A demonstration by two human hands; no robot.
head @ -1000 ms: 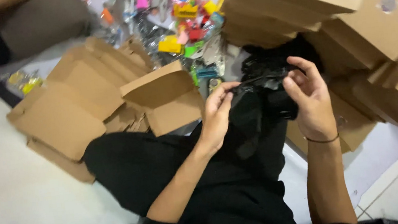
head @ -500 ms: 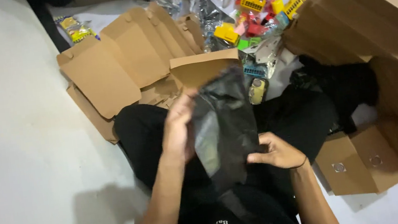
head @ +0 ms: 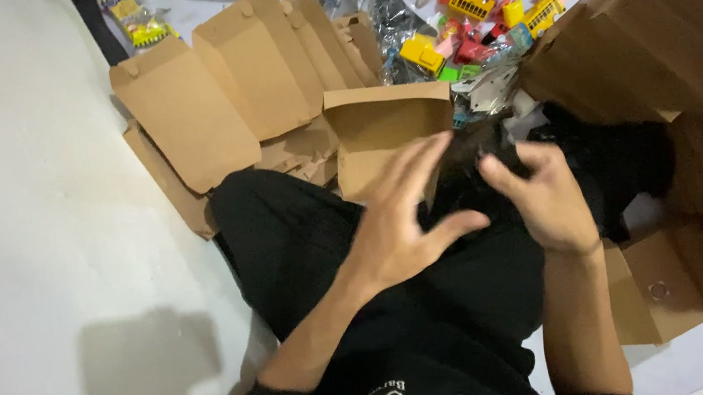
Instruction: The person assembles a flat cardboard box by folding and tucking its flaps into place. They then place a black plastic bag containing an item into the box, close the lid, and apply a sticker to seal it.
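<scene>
My left hand (head: 399, 218) hovers over my lap with fingers spread and nothing in it. Just to its right, my right hand (head: 548, 196) has its thumb and fingers curled on a blurred black plastic bag (head: 472, 149). Both hands are above my black trousers (head: 313, 247). Right behind the hands stands an open brown cardboard box (head: 387, 126) with its mouth facing me. More black bags (head: 624, 159) lie in a heap right of my right hand.
Flat brown box blanks (head: 180, 111) fan out on the floor at upper left. A pile of small colourful toys (head: 482, 21) lies at the top. Stacked folded cardboard boxes (head: 671, 33) fill the right side, with more boxes (head: 657, 285) lower right. White floor (head: 24, 220) on the left.
The black bag, held up and spread between both hands before, has dropped toward the open box. My left hand has let go and opened; my right hand rose up to the bag.
</scene>
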